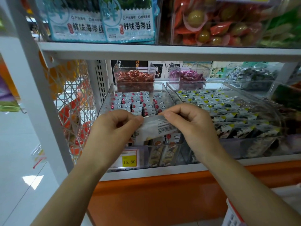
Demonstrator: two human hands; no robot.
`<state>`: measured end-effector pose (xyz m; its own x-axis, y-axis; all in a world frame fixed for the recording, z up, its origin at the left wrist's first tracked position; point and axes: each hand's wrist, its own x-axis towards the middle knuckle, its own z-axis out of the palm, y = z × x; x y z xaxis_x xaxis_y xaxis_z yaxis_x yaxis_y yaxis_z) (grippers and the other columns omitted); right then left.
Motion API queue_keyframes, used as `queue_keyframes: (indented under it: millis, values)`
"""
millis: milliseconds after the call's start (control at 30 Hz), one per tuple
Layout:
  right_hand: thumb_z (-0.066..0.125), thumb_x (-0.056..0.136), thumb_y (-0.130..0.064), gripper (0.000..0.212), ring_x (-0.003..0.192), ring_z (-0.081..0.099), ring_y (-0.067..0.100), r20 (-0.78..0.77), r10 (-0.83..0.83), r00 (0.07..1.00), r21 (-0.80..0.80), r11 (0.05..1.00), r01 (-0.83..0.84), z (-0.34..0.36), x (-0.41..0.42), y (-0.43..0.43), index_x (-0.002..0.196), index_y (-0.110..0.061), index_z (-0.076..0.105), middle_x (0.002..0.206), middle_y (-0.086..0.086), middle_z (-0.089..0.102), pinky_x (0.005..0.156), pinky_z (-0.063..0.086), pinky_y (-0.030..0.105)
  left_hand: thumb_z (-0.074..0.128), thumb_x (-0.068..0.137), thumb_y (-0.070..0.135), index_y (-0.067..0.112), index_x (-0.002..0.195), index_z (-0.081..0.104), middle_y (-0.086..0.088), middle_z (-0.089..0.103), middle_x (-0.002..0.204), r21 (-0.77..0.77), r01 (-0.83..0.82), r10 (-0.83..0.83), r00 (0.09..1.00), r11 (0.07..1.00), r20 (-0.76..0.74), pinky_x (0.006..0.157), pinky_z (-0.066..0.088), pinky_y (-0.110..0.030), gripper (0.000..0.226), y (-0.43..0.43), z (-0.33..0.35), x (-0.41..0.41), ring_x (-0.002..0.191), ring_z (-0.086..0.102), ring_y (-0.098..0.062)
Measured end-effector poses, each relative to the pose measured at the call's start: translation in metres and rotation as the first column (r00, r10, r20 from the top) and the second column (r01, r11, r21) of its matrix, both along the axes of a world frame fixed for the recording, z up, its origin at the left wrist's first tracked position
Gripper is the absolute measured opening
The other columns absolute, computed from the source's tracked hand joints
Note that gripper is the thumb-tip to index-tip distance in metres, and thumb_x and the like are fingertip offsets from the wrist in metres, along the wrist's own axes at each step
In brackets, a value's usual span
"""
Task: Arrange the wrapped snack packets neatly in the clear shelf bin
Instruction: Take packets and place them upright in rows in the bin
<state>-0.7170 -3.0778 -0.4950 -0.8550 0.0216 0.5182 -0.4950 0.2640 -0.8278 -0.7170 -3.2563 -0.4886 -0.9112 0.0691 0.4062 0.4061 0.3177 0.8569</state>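
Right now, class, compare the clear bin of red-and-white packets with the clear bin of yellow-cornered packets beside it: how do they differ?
The red-and-white bin has packets standing upright in rows with gaps; the yellow-cornered bin has packets lying slanted, overlapping and fuller. The left hand and right hand pinch a packet over the red-and-white bin; neither reaches into the yellow-cornered bin. Both are clear and share one shelf.

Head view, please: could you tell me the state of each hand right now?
Left hand: closed, pinching the left end of the white printed plastic snack packet.
Right hand: closed, pinching the right end of that same packet.
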Motion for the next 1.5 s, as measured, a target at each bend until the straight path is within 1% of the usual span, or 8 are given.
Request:
queue_keyframes:
  millis: [133, 500, 667, 833, 967, 1033, 1167, 1500]
  values:
    - [0.060, 0.089, -0.013, 0.015, 0.060, 0.060, 0.002, 0.009, -0.062, 0.998, -0.066, 0.996, 0.063, -0.001, -0.003, 0.000, 0.077, -0.012, 0.070, 0.067, -0.004, 0.064, 0.052, 0.048, 0.012, 0.052, 0.071, 0.056, 0.036, 0.090, 0.065, 0.006, 0.065, 0.082, -0.110, 0.056, -0.055, 0.998, 0.992, 0.008, 0.059, 0.049, -0.014, 0.031, 0.004, 0.000, 0.004, 0.070, 0.061, -0.003]
    - [0.067, 0.082, -0.009, 0.033, 0.076, 0.071, 0.014, 0.084, 0.071, 0.994, -0.196, 0.979, -0.054, -0.004, -0.006, 0.004, 0.114, -0.017, 0.063, 0.086, -0.006, 0.073, 0.062, 0.059, 0.028, 0.044, 0.091, 0.041, 0.025, 0.120, 0.059, 0.018, 0.060, 0.101, -0.080, -0.131, 0.120, 0.985, 0.988, -0.126, 0.070, 0.043, 0.000, 0.037, -0.007, -0.008, -0.011, 0.087, 0.055, 0.017]
    - [0.068, 0.082, -0.018, 0.028, 0.070, 0.071, 0.014, 0.101, -0.092, 0.991, -0.208, 0.972, 0.111, -0.004, -0.014, 0.007, 0.109, -0.012, 0.062, 0.087, -0.004, 0.069, 0.069, 0.060, 0.037, 0.047, 0.092, 0.025, 0.018, 0.120, 0.063, -0.004, 0.055, 0.132, -0.550, -0.387, 0.197, 0.907, 0.740, -0.372, 0.102, 0.021, -0.034, 0.033, -0.023, -0.015, -0.018, 0.127, 0.035, -0.029]
    - [0.069, 0.082, -0.014, 0.021, 0.075, 0.068, 0.011, 0.034, -0.105, 0.994, -0.146, 0.983, 0.109, -0.001, -0.023, -0.006, 0.096, -0.025, 0.058, 0.090, 0.003, 0.066, 0.063, 0.058, 0.024, 0.030, 0.094, 0.044, 0.037, 0.131, 0.051, 0.007, 0.017, 0.156, -0.786, -0.270, 0.130, 0.962, 0.556, -0.239, 0.114, -0.001, -0.050, 0.043, -0.021, -0.030, -0.017, 0.143, -0.002, -0.021]
    - [0.070, 0.081, -0.018, 0.022, 0.086, 0.064, 0.022, -0.012, -0.114, 0.993, 0.033, 0.993, 0.115, 0.004, -0.034, -0.020, 0.089, -0.029, 0.053, 0.092, 0.003, 0.063, 0.076, 0.056, 0.043, 0.035, 0.094, 0.044, 0.029, 0.121, 0.059, 0.000, 0.022, 0.154, -0.756, -0.304, 0.154, 0.952, 0.580, -0.264, 0.114, 0.002, -0.051, 0.039, -0.025, -0.032, -0.021, 0.144, 0.001, -0.023]
    - [0.073, 0.080, -0.022, 0.023, 0.082, 0.060, 0.005, -0.032, -0.103, 0.994, 0.175, 0.979, 0.107, 0.007, -0.041, -0.027, 0.094, -0.024, 0.055, 0.088, -0.009, 0.059, 0.076, 0.052, 0.030, 0.037, 0.092, 0.046, 0.027, 0.117, 0.059, 0.000, 0.022, 0.154, -0.761, -0.313, 0.162, 0.949, 0.568, -0.270, 0.114, 0.004, -0.049, 0.038, -0.030, -0.031, -0.020, 0.143, 0.000, -0.021]
    - [0.076, 0.075, -0.027, 0.034, 0.075, 0.045, 0.001, -0.127, -0.063, 0.990, 0.507, 0.854, 0.119, 0.010, -0.058, -0.048, 0.102, -0.013, 0.061, 0.092, -0.004, 0.052, 0.063, 0.033, 0.013, 0.041, 0.092, 0.046, 0.025, 0.124, 0.052, -0.002, 0.016, 0.156, -0.776, -0.302, 0.147, 0.953, 0.553, -0.265, 0.115, 0.003, -0.045, 0.041, -0.035, -0.033, -0.020, 0.143, -0.004, -0.020]
    - [0.048, 0.094, -0.025, 0.023, 0.098, 0.041, 0.021, 0.013, 0.005, 1.000, 0.918, 0.397, -0.014, 0.002, -0.077, -0.069, 0.106, -0.020, 0.067, 0.082, 0.001, 0.048, 0.074, 0.033, 0.031, 0.050, 0.089, 0.040, 0.022, 0.130, 0.046, -0.002, 0.024, 0.153, -0.670, -0.314, 0.185, 0.948, 0.673, -0.259, 0.114, 0.012, -0.046, 0.046, -0.042, -0.027, -0.021, 0.141, 0.004, -0.017]
